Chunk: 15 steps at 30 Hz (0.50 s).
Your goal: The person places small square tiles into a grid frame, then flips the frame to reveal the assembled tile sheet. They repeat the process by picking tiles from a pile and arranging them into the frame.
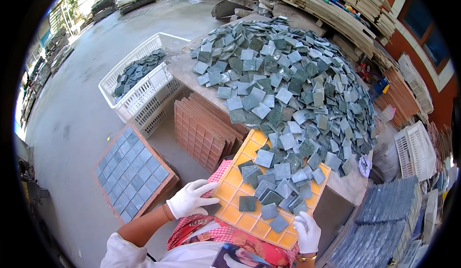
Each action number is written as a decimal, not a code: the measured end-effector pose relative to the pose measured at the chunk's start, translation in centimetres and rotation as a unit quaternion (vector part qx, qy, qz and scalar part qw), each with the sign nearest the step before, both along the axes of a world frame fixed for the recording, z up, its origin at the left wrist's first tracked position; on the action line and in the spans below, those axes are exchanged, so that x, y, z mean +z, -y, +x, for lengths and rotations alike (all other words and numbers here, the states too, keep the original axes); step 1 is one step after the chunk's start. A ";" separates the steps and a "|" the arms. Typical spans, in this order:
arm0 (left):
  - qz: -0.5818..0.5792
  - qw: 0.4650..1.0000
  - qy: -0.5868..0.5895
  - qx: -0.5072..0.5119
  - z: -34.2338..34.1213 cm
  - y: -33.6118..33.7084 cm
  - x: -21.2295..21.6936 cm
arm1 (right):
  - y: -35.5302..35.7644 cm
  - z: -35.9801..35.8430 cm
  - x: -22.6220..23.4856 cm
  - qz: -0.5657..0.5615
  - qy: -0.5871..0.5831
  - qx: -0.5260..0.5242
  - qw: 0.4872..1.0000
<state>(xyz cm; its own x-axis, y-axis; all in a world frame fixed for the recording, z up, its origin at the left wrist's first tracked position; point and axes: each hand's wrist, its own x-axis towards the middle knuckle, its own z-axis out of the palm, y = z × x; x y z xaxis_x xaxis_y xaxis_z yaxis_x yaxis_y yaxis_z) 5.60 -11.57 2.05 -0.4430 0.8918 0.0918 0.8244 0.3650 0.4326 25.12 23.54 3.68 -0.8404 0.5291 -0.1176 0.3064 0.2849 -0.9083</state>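
Observation:
A yellow grid tray (235, 205) lies tilted over my lap, its far end against the heap of tiles. Loose square grey-green stone tiles (282, 171) cover much of it; a darker tile (247, 203) lies apart near its left side. My left hand (191, 199), in a white glove, is at the tray's left edge with fingers spread and no tile in them. My right hand (307, 232), also gloved, curls its fingers at the tray's lower right edge, beside the lowest tiles. Part of its grip is hidden.
A big tile heap (288, 76) covers the table ahead. At left stand a white crate (144, 97) of tiles, brown grid trays (201, 133) on edge, and a filled tray (132, 172) on a stack. Stacked tiles (384, 220) and a white basket (415, 150) stand at right.

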 end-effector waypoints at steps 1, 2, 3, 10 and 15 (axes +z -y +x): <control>-0.013 1.000 0.013 -0.004 -0.2 -0.2 -0.2 | 0.1 0.0 0.0 -0.002 -0.001 -0.007 1.000; -0.012 1.000 0.019 -0.019 -0.4 -0.4 -0.6 | 0.1 0.0 -0.1 -0.009 0.000 -0.009 1.000; -0.011 0.999 0.025 -0.034 -0.6 -0.5 -0.9 | 0.2 0.0 -0.1 -0.016 0.000 -0.011 1.000; -0.073 0.995 0.011 -0.063 0.2 -1.8 -2.3 | -0.8 -0.8 0.4 0.026 -0.014 0.017 0.999; -0.089 0.994 0.026 -0.057 0.1 -2.2 -1.5 | -0.4 -5.5 2.4 0.210 -0.039 0.093 0.973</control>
